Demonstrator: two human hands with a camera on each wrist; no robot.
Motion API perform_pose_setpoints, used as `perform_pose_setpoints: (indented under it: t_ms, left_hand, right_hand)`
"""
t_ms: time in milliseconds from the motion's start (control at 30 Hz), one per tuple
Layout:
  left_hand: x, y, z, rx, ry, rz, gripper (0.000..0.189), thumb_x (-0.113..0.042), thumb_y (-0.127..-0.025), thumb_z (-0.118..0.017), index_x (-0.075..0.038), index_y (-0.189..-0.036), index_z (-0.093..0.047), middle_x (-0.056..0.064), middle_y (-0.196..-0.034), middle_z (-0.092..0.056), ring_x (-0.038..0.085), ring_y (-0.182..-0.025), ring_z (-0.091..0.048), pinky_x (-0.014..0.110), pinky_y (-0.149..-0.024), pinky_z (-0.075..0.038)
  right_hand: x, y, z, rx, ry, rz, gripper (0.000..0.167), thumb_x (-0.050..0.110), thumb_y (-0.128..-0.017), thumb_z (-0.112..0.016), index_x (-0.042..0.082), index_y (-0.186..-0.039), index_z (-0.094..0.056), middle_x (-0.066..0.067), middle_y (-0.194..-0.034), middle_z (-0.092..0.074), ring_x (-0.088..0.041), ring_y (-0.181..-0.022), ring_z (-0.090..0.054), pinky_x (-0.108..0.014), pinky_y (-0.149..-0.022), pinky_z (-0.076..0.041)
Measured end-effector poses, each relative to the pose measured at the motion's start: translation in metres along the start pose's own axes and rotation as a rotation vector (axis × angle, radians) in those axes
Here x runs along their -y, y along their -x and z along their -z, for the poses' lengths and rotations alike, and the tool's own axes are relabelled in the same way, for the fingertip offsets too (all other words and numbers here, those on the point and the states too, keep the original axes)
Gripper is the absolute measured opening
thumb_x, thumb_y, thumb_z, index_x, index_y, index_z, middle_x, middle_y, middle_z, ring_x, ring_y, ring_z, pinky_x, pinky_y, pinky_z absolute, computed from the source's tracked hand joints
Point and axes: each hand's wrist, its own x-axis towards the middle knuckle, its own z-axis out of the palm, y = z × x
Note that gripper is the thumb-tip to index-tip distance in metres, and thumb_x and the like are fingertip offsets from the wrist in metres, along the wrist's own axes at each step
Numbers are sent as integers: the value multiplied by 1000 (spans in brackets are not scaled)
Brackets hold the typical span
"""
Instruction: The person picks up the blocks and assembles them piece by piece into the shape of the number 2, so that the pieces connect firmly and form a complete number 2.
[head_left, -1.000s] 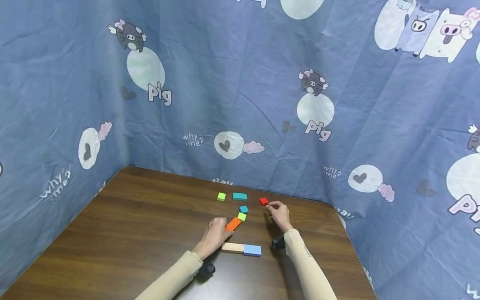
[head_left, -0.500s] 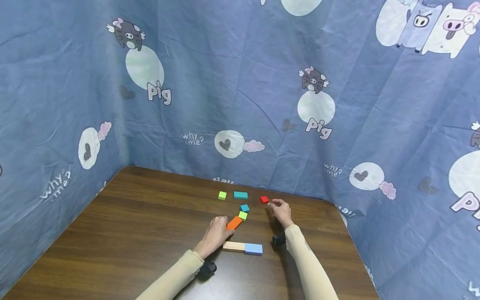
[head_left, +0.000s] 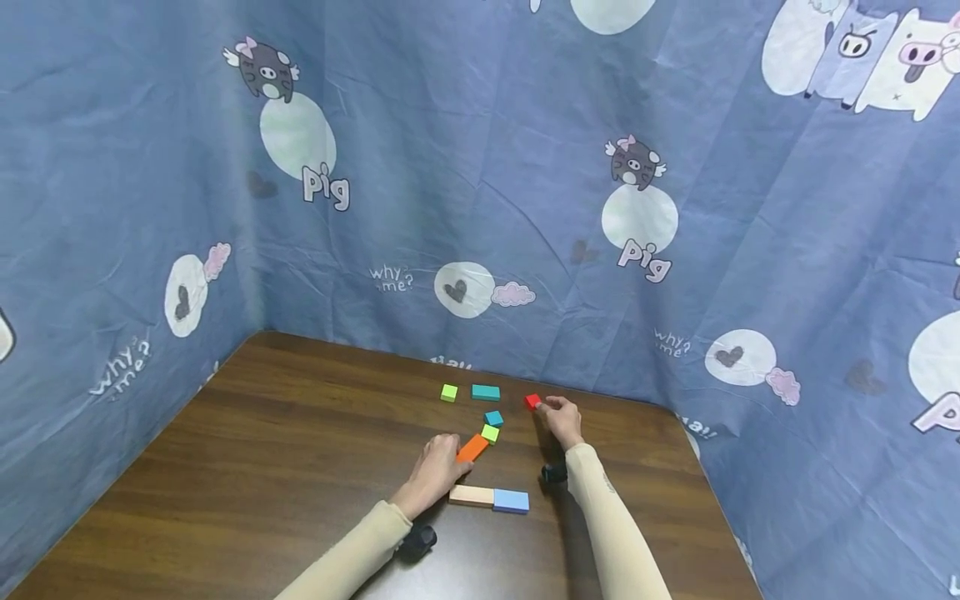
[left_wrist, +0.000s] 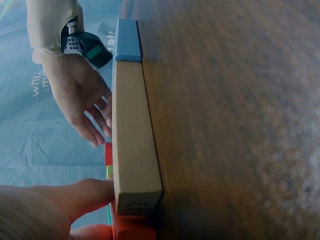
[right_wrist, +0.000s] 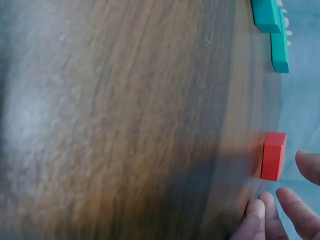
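Note:
My left hand [head_left: 437, 471] rests on the table with its thumb and fingers about the left end of an orange block [head_left: 472, 448]. In the left wrist view its thumb [left_wrist: 90, 195] lies by the end of a plain wooden block [left_wrist: 135, 135], with the orange block [left_wrist: 132, 227] below. My right hand [head_left: 561, 419] reaches to a small red block [head_left: 532, 402] at the back. In the right wrist view, thumb and fingers [right_wrist: 297, 210] are spread beside the red block [right_wrist: 272, 156], with a gap showing.
A lime block [head_left: 490, 433] touches the orange block's far end, with a blue-teal block [head_left: 493, 418] behind it. Another lime block [head_left: 448, 392] and a teal block [head_left: 485, 392] lie farther back. A light blue block [head_left: 511, 501] adjoins the wooden one. A patterned curtain [head_left: 465, 208] hangs behind.
My right hand has moved slightly closer to the red block, its fingertips now at the block's edge in the head view. The left hand stays at the orange block. The head view has shifted a little.

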Motion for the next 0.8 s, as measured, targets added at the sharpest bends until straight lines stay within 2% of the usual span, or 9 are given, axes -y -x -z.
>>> perform_pose_setpoints:
  t_ms: [500,800]
  left_hand:
    - [0,2,-3,-2,-1,18,26,-17,-73,-83,-4,-74,-60,0,-66,-56,13,-60,-47,29,-54,-39]
    - [1,1,-2,-5,-3,0,26,-16,-73,-83,-3,-75,-60,0,-66,-54,13,-59,-46,28,-53,-39]
  right_hand:
    - [1,1,-6,-23,28,-19,30,25,-87,-69,4,-108,-69,-15,-110,-70,-34,-106,-61,-46,-90,-44]
    - [2,-1,-9,-25,76,-11,27,25,-87,-68,7,-107,-71,-12,-109,-71,-33,-105,-62,-45,-89,-44]
